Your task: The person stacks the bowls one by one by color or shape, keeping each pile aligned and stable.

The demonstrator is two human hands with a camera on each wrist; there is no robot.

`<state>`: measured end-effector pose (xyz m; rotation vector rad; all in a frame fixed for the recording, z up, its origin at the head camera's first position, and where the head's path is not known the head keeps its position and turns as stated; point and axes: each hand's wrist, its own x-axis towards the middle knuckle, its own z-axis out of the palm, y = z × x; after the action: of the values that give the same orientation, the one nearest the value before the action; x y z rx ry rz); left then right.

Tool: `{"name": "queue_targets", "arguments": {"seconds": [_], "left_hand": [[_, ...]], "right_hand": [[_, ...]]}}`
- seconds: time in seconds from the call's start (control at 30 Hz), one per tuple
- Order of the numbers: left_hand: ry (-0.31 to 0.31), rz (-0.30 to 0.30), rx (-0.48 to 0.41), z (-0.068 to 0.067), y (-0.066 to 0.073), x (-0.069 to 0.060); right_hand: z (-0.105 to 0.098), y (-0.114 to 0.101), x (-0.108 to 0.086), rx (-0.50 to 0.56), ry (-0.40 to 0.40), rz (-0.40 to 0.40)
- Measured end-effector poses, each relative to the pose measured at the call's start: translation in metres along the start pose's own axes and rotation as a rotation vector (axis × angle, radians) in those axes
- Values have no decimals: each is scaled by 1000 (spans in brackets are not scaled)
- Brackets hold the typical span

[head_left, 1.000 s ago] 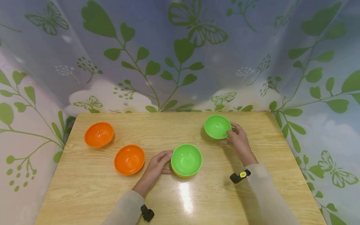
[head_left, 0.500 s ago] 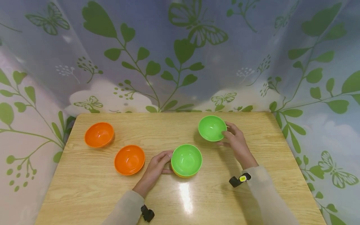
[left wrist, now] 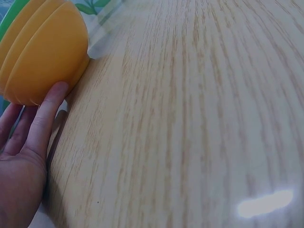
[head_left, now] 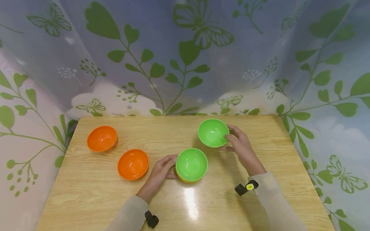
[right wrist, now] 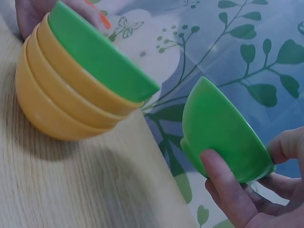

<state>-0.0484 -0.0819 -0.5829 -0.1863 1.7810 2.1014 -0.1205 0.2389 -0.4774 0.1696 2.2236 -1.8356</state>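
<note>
My right hand (head_left: 243, 147) grips a green bowl (head_left: 212, 133) by its right side, thumb at the rim and fingers underneath. In the right wrist view, this green bowl (right wrist: 221, 133) is tilted and held above the table. Near the table's middle stands a stack: another green bowl (head_left: 192, 164) nested on top of yellow bowls (right wrist: 61, 92). My left hand (head_left: 160, 173) holds the stack from the left, thumb at the rim. In the left wrist view its fingers (left wrist: 45, 114) touch the side of a yellow bowl (left wrist: 50, 52).
Two orange bowls sit apart on the left: one orange bowl (head_left: 102, 138) near the back corner, the other orange bowl (head_left: 133, 164) close to my left hand. A patterned curtain (head_left: 185, 80) hangs behind the wooden table (head_left: 86, 192).
My right hand has moved left with its green bowl, bringing it closer to the stack. The left hand, the stack and the orange bowls have stayed in place.
</note>
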Motion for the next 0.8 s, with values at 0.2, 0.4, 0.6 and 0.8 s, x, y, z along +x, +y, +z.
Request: {"name": "queue_targets", "arguments": {"seconds": [0.2,0.4,0.6,0.8], "left_hand": [[-3,-2,-9,0,0,0],[2,-4,1,0,0,0],[1,-6,-5,0,1,-1],[-3,-10,-8,0,2,0]], "right_hand": [[5,-9,-5,-4,-22,-2],[9,-12,-9,9,-43,-24],[12,-16,-13,21,-62,-37],[17,-19,-15,11,-79,-35]]}}
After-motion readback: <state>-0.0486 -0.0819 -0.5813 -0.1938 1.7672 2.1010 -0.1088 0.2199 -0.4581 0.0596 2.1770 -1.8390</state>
